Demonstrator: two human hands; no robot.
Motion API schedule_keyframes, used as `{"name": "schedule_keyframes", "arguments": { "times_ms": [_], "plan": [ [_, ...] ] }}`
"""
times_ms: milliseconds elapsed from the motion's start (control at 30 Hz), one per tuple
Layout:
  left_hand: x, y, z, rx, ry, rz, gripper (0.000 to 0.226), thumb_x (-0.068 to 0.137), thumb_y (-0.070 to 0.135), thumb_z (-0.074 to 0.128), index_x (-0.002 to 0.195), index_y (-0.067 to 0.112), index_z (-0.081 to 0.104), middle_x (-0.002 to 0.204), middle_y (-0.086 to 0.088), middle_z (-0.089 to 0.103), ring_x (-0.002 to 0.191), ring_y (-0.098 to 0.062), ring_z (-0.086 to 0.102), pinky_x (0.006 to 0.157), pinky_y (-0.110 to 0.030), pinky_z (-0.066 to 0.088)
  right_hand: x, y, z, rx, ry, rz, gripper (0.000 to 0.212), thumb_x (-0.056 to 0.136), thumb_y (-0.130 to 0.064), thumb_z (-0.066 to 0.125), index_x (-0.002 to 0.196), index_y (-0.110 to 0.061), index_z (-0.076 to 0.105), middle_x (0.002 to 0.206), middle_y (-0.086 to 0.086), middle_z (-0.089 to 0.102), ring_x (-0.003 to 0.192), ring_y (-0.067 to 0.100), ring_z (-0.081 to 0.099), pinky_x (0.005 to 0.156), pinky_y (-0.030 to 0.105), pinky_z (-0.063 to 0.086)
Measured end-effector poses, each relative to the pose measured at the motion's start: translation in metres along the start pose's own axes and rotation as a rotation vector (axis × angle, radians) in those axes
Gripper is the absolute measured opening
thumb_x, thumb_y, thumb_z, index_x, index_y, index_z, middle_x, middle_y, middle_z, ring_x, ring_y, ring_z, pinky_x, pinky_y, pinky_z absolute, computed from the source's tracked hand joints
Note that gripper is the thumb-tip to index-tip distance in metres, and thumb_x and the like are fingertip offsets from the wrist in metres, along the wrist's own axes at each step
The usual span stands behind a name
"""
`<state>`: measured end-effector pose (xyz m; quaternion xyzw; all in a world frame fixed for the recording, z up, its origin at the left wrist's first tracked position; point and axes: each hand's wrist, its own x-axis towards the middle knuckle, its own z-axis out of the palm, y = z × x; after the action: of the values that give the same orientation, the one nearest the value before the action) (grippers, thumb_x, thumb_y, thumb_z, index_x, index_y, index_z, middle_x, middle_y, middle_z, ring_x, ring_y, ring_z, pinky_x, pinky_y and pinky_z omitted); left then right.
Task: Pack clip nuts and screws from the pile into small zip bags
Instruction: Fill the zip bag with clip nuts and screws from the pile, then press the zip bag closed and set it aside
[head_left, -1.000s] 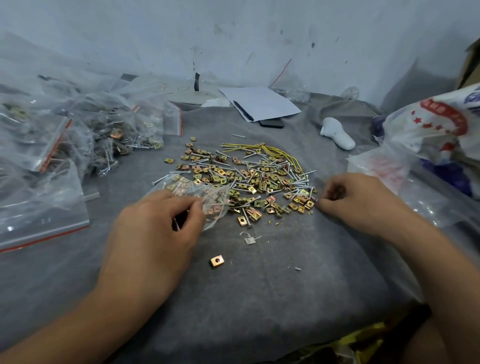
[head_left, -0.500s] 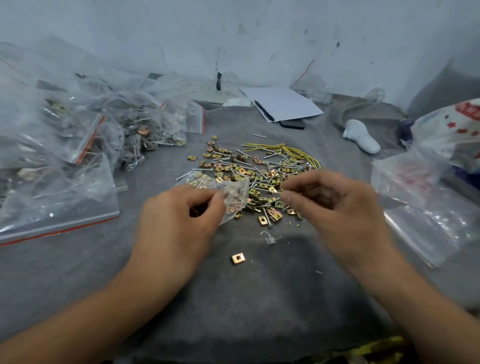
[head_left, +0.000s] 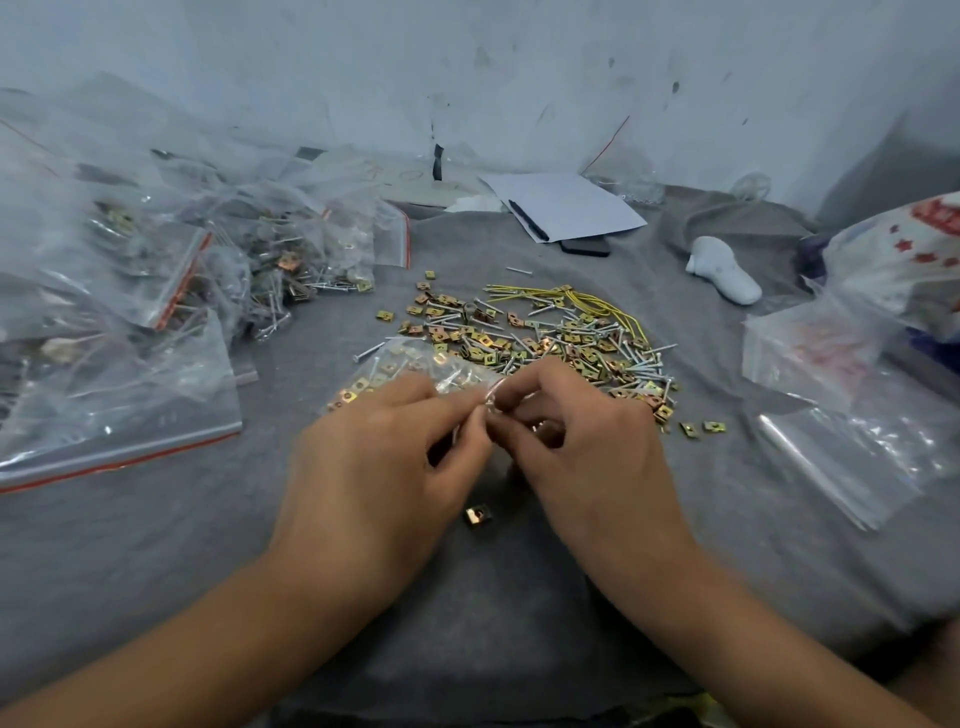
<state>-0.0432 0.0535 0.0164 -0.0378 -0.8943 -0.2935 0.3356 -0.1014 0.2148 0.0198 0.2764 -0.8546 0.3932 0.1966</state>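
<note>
on the grey felt-like cloth (head_left: 467, 597), just in front of the pile (head_left: 545, 338) of brassy square clip nuts and thin silver screws, the left hand (head_left: 379, 478) pinches the mouth of a crinkly clear zip bag (head_left: 410, 366). the bag lies flat, its long axis running away leftward. the right hand (head_left: 587, 457) pinches the same mouth, fingers curled.

The zip bag's (head_left: 410, 371) mouth is hidden behind the fingers (head_left: 467, 415), and what the right hand (head_left: 587, 457) pinches is too small to tell.
</note>
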Motion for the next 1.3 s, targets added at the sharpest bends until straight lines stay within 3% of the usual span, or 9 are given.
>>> {"name": "schedule_keyframes", "arguments": {
  "times_ms": [200,367,467,567,667,900,1033,1200,1300],
  "plan": [
    [0.014,-0.003,-0.014,0.023,0.003,-0.052,0.027,0.097,0.040,0.056,0.102,0.034,0.082,0.072,0.009,0.065,0.065,-0.010,0.060,0.058,-0.040,0.051,0.007,-0.006,0.004,0.151,-0.190,-0.035,0.028,0.095,-0.048,0.061,0.118,-0.031,0.060,0.111,-0.019,0.073,0.104,-0.007,0.068,0.085,0.014,0.055],
    [0.041,-0.015,-0.044,-0.339,-0.145,-0.213,0.032,0.091,0.061,0.055,0.086,0.044,0.081,0.073,0.005,0.072,0.066,-0.011,0.063,0.063,-0.036,0.051,0.015,0.002,-0.005,0.032,-0.272,-0.285,0.018,0.098,-0.029,0.072,0.110,-0.016,0.070,0.111,-0.006,0.068,0.104,0.010,0.065,0.090,0.032,0.054],
    [0.050,-0.034,-0.056,-0.208,-0.346,-0.158,0.043,0.087,0.068,0.054,0.119,0.047,0.073,0.107,0.016,0.072,0.096,0.004,0.065,0.084,-0.032,0.053,0.019,0.007,-0.012,0.118,-0.247,-0.199,0.007,0.094,-0.017,0.077,0.098,-0.014,0.073,0.102,-0.006,0.071,0.100,0.012,0.068,0.088,0.033,0.055],
    [0.049,-0.055,-0.063,0.139,-0.632,-0.066,0.088,0.073,0.070,0.063,0.154,0.056,0.033,0.150,0.021,0.047,0.136,0.002,0.044,0.114,-0.027,0.037,0.016,0.007,-0.019,0.222,-0.313,-0.013,0.022,0.095,-0.048,0.070,0.090,-0.026,0.070,0.090,-0.009,0.071,0.088,0.013,0.069,0.076,0.028,0.053],
    [0.047,-0.068,-0.065,0.228,-0.796,-0.096,0.111,0.069,0.073,0.073,0.157,0.059,0.008,0.154,0.020,0.041,0.135,-0.003,0.043,0.109,-0.027,0.037,0.015,0.008,-0.015,0.134,-0.264,-0.018,0.026,0.091,-0.044,0.077,0.078,-0.023,0.067,0.088,-0.009,0.070,0.088,0.012,0.068,0.078,0.029,0.054],
    [0.054,-0.074,-0.059,0.355,-0.685,-0.023,0.060,0.082,0.056,0.076,0.138,0.041,0.063,0.129,0.016,0.061,0.115,-0.011,0.060,0.099,-0.037,0.050,0.017,0.018,-0.016,0.200,-0.291,-0.126,0.030,0.090,-0.004,0.076,0.071,-0.009,0.054,0.106,-0.003,0.075,0.122,0.000,0.065,0.089,0.012,0.047],
    [0.053,-0.071,-0.060,0.387,-0.695,-0.036,0.051,0.082,0.062,0.070,0.126,0.037,0.073,0.134,0.023,0.058,0.116,-0.008,0.060,0.100,-0.039,0.052,0.016,0.026,-0.020,0.134,-0.324,-0.111,0.024,0.090,-0.014,0.077,0.074,-0.015,0.060,0.102,0.006,0.072,0.112,0.022,0.068,0.091,0.033,0.051],
    [0.055,-0.078,-0.063,0.475,-0.724,-0.034,0.071,0.064,0.084,0.038,0.109,0.044,0.074,0.122,0.036,0.056,0.105,-0.004,0.065,0.092,-0.040,0.057,0.014,0.016,-0.016,0.199,-0.210,-0.076,0.013,0.091,-0.026,0.080,0.092,-0.019,0.069,0.101,-0.008,0.072,0.100,0.015,0.071,0.085,0.034,0.057],
    [0.049,-0.094,-0.070,0.539,-0.669,-0.004,0.064,0.060,0.090,0.042,0.091,0.044,0.073,0.107,0.035,0.059,0.092,-0.009,0.069,0.083,-0.042,0.059,0.021,0.017,-0.025,0.243,-0.155,0.022,0.024,0.094,-0.032,0.076,0.114,-0.027,0.064,0.103,-0.010,0.075,0.092,0.013,0.074,0.080,0.039,0.062]
  ]
}}
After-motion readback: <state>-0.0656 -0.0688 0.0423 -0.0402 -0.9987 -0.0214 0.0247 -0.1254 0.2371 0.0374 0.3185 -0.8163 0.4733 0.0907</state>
